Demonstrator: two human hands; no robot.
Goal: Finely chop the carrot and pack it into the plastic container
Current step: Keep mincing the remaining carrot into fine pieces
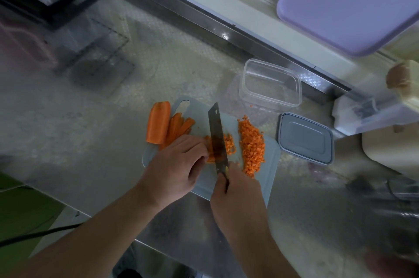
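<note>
Right hand [235, 189] grips knife [217, 137]; left hand [174, 164] pinches carrot strips [209, 156] beside finely diced pile [251, 146].

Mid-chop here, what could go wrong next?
The left hand holds the carrot strips right against the knife blade, so its fingers risk a nick. The diced pile sits near the cutting board edge and may spill. The carrot half overhangs the far edge.

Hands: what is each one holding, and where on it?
The right hand grips the knife by its handle. The left hand holds down carrot strips with curled fingertips beside the blade.
</note>
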